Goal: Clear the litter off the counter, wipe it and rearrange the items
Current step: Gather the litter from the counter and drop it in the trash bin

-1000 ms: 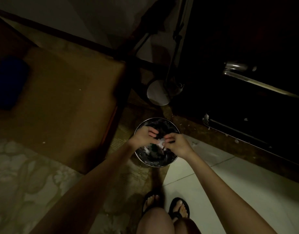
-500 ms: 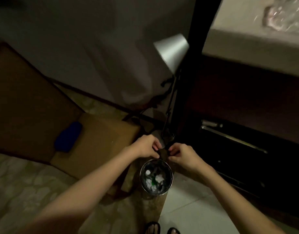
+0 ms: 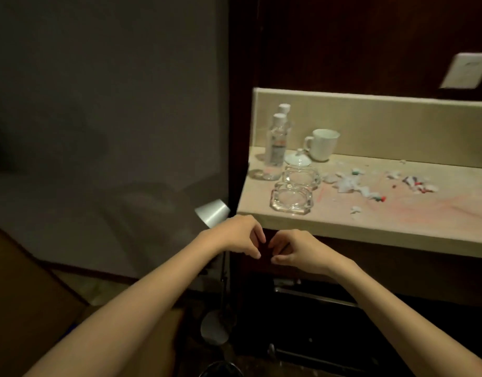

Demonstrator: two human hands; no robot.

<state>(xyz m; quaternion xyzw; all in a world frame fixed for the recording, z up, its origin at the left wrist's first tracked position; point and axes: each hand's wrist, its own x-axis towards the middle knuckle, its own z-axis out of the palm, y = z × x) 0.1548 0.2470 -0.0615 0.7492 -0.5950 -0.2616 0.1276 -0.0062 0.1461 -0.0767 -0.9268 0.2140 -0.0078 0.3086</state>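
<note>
Both hands hover low in the middle of the frame, just below the front edge of the worktop, and neither appears to hold anything. The left hand has its fingers curled loosely downward with the thumb near the fingertips; the right hand mirrors it, fingers bent inward, and the two nearly meet at the fingertips. Any small scrap pinched between them would be too small to make out in this dim light. The litter, torn white paper scraps with red and green bits, lies scattered over the centre-right of the worktop, with a pinkish smear spread across the surface beside it, so collecting looks unfinished and wiping not yet started. At the left end stand two clear bottles, a white mug, a small white lid and two glass ashtrays, one partly behind the other; grouped there, they leave the mess easy to reach. A silver lamp shade shows left of the hands, below the worktop's corner. The empty, half-closed hands suggest readiness to gather another handful; fine scraps will likely need sweeping toward the edge.
</note>
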